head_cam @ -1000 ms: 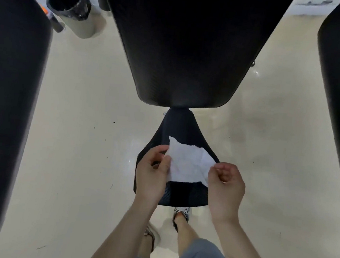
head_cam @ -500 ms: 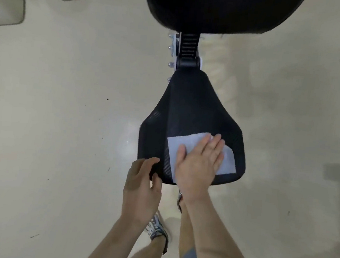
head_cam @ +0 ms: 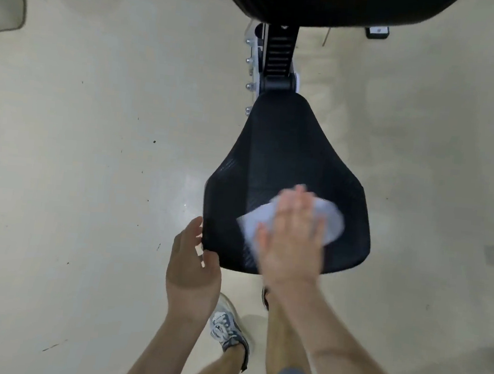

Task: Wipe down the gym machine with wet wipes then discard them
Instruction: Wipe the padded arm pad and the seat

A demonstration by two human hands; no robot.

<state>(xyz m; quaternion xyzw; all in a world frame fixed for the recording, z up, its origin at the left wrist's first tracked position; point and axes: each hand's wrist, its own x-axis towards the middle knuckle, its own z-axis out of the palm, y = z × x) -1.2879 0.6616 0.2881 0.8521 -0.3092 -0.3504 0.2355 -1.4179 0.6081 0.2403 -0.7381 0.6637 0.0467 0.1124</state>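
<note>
A black padded seat (head_cam: 288,148) of the gym machine fills the middle of the head view, narrow at the far end and wide near me. A white wet wipe (head_cam: 331,222) lies flat on the seat's near part. My right hand (head_cam: 290,236) presses on the wipe with straight, spread fingers and is blurred by motion. My left hand (head_cam: 192,269) hangs at the seat's near left corner, fingers relaxed, thumb close to the seat edge and nothing in it.
The black back pad (head_cam: 333,2) hangs above the seat's far end, joined by a ribbed black bracket (head_cam: 279,57) with white metal and bolts. Pale floor (head_cam: 76,155) surrounds the seat. My legs and a sneaker (head_cam: 227,329) stand below the seat.
Both hands held the wipe spread above the seat; then my right hand laid it flat and now rubs it on the seat. My left hand let go and stays by the seat's corner.
</note>
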